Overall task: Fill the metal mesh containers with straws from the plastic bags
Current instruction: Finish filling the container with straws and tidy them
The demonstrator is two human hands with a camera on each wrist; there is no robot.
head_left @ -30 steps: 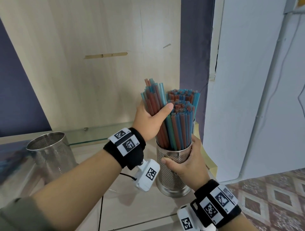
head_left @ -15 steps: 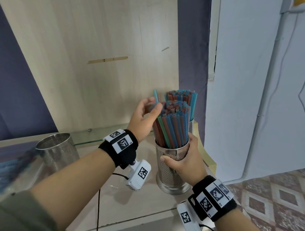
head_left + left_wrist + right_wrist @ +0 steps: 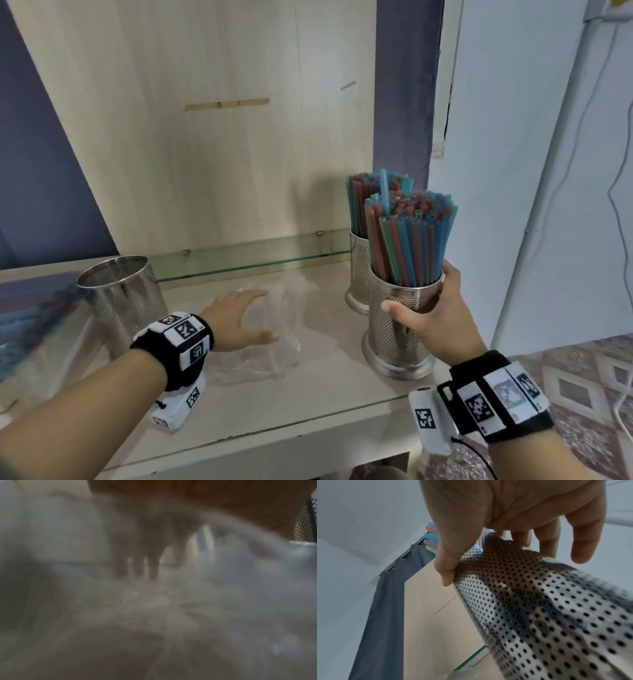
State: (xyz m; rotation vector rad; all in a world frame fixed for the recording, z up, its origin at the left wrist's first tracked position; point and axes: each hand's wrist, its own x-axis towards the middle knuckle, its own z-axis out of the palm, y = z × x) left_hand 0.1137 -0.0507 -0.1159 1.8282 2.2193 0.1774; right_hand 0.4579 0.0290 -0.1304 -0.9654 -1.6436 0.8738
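Observation:
My right hand [image 3: 428, 308] grips the near metal mesh container [image 3: 399, 337] just under its rim; thumb and fingers wrap the perforated wall [image 3: 539, 608]. It stands on the counter packed with blue, red and green straws [image 3: 411, 240]. A second full mesh container [image 3: 358, 270] stands right behind it. My left hand [image 3: 239, 317] lies flat with spread fingers on a crumpled clear plastic bag [image 3: 270, 329] in the middle of the counter; the left wrist view is blurred by the plastic [image 3: 223, 601]. An empty mesh container [image 3: 120, 301] stands at the left.
The beige counter [image 3: 308, 404] ends at a front edge near me. A low glass strip [image 3: 246, 257] runs along the wooden back panel. A blue-patterned object [image 3: 30, 322] lies at the far left. A white wall and patterned floor [image 3: 589, 377] are to the right.
My left hand has let go of the straws, which now sit down in the near container, and has dropped left onto the plastic bag. My right hand still holds the container.

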